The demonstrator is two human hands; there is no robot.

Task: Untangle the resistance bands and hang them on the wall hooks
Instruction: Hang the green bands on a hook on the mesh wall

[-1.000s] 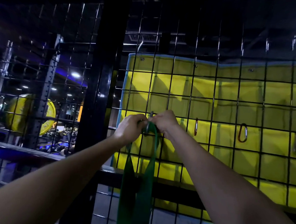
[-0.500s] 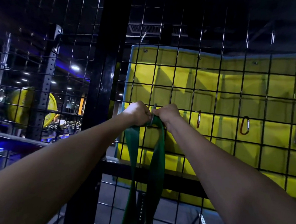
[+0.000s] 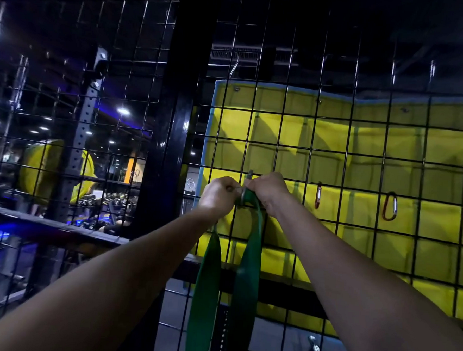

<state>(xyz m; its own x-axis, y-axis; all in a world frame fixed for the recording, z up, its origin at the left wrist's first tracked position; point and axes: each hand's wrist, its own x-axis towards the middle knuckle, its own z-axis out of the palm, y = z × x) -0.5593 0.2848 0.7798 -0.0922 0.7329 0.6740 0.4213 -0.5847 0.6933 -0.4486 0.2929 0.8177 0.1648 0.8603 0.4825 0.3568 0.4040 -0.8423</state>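
Between both grips: green band (image 3: 246, 271) top.

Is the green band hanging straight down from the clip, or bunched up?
Hanging straight: the green band drops in two flat strands from the clip, gripped by the left hand and right hand.

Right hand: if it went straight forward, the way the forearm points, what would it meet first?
Probably the black wire grid, since the right hand grips the green resistance band at a carabiner on it; the yellow mat lies behind. Depth is unclear.

Smooth, matt rubbery green band (image 3: 245, 279) against glossy black metal wire grid (image 3: 309, 164) (yellow cloth-like mat (image 3: 375, 146) behind).
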